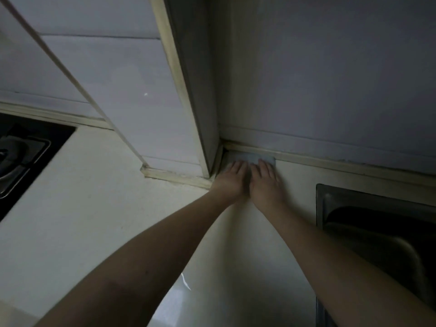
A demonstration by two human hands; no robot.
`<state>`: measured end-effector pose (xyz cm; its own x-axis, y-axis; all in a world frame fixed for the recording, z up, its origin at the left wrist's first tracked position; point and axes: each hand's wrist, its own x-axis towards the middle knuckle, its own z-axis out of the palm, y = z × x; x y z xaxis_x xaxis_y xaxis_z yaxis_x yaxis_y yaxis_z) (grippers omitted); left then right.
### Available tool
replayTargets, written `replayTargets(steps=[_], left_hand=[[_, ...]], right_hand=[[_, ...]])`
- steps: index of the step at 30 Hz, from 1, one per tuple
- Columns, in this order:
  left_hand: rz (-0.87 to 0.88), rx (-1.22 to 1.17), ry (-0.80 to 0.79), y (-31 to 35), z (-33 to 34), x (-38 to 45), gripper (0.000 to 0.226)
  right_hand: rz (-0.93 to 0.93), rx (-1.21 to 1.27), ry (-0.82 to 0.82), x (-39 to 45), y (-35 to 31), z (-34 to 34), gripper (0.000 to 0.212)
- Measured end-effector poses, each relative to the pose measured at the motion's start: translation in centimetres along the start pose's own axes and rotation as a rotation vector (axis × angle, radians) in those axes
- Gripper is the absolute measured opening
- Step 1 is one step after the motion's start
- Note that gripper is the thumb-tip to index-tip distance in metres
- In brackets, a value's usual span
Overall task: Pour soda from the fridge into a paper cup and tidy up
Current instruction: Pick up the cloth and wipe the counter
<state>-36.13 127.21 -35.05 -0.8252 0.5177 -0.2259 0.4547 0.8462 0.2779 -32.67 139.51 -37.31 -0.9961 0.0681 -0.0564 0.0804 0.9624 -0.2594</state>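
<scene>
A flat pale blue-grey cloth [250, 156] lies folded on the cream countertop [99, 208], pushed into the back corner where the wall meets a jutting pillar. My left hand [230, 179] and my right hand [265, 181] lie side by side on its near edge, fingers straight and pressing down on it. Both forearms reach far forward across the counter. No soda bottle, paper cup or fridge shows in the head view.
A dark gas hob [21, 156] is set into the counter at the left. A steel sink [377, 232] is sunk in at the right. White tiled wall [330, 79] rises behind, with the pillar [195, 90] between the two wall faces. The scene is dim.
</scene>
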Motion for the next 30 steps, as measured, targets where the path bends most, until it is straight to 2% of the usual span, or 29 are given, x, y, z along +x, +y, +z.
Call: replayTargets(steps=[2, 4, 6, 18, 30], left_hand=[[-0.003, 0.012, -0.026, -0.8, 0.8, 1.2, 0.059], [-0.012, 0.093, -0.119, -1.6, 2.2, 1.5, 0.059], [-0.031, 0.152, -0.169, -1.9, 2.7, 1.6, 0.059], [0.005, 0.269, -0.163, -1.8, 2.6, -0.8, 0.057], [0.079, -0.015, -0.077, -5.6, 4.6, -8.2, 0.056]], right_hand=[[-0.012, -0.028, -0.060, 0.4, 0.9, 1.0, 0.052], [-0.040, -0.056, -0.103, -0.1, 1.9, 1.8, 0.059], [-0.057, -0.120, -0.158, -0.5, 2.7, 2.7, 0.056], [-0.033, -0.111, -0.185, -2.5, 1.8, 3.0, 0.057], [-0.084, -0.107, -0.208, -7.8, -1.2, 3.6, 0.062]])
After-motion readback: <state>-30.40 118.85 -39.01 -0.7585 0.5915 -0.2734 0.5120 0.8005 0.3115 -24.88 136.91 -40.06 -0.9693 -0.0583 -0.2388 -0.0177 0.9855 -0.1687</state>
